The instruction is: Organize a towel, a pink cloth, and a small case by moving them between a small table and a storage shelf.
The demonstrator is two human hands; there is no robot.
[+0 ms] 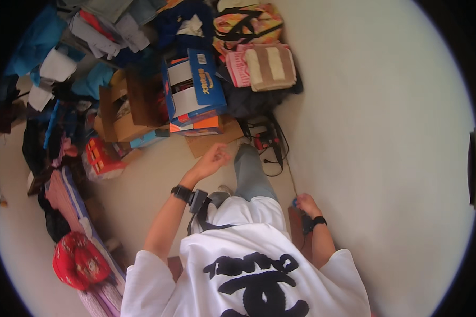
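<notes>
My left hand point(214, 159) hangs in the air ahead of my body, its fingers loosely bent and apart, with nothing visible in them. A black wristband with a grey box-shaped device point(197, 200) sits on that forearm. Lower down by the wall, my right hand point(307, 204) has curled fingers next to a small blue thing point(295, 203); whether it holds this cannot be told. Ahead of my foot, a red and black corded power tool point(267, 139) lies on the floor beside a flat piece of cardboard point(214, 138).
A blue printed carton point(210, 83) stands on an orange box point(196, 125). Left of it is an open brown cardboard box point(133, 125). Folded striped towels point(271, 67) rest against the white wall point(373, 119). Clothes pile up behind; a red bundle point(79, 261) sits at left.
</notes>
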